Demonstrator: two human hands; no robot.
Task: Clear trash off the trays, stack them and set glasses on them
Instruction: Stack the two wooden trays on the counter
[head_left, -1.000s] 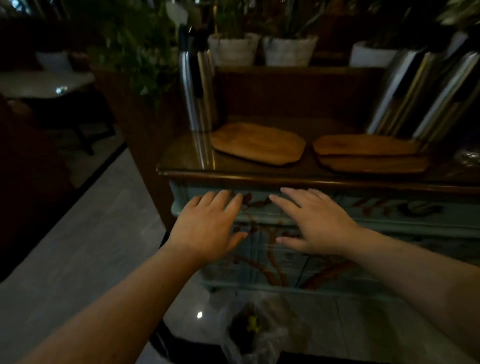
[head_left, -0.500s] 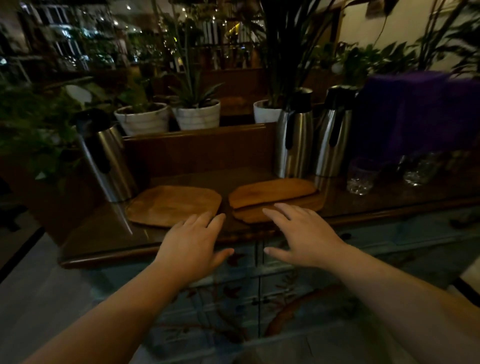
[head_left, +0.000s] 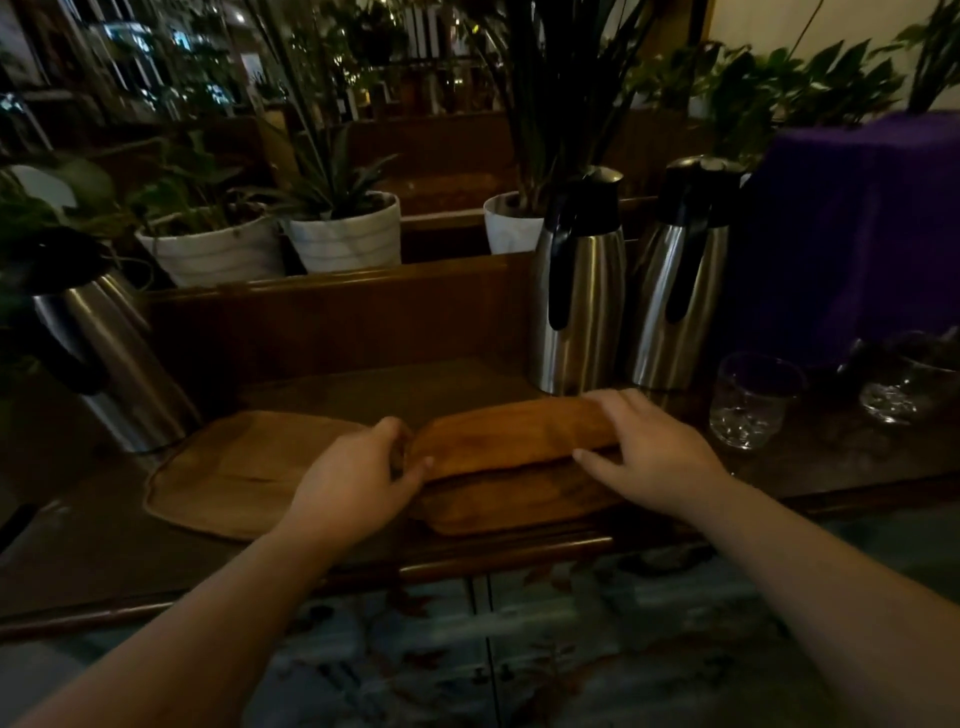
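Two wooden trays lie stacked at the middle of the dark sideboard top: the upper tray (head_left: 506, 434) rests on the lower tray (head_left: 519, 504). My left hand (head_left: 353, 480) grips the upper tray's left end, thumb on top. My right hand (head_left: 652, 452) holds its right end, fingers curled over the far edge. A third wooden tray (head_left: 234, 467) lies flat to the left, apart from the stack. A clear glass (head_left: 750, 400) stands right of the stack, and another glass (head_left: 904, 382) stands further right.
Two steel thermos jugs (head_left: 579, 291) (head_left: 678, 280) stand behind the stack, and a third jug (head_left: 98, 348) sits at the left. Potted plants (head_left: 343, 236) line the ledge behind. A purple cloth (head_left: 852, 223) covers something at the right. The sideboard's front edge (head_left: 493, 564) runs below my hands.
Both hands moved forward from in front of the sideboard edge onto the stacked trays and closed on the ends of the upper one. The camera came closer.
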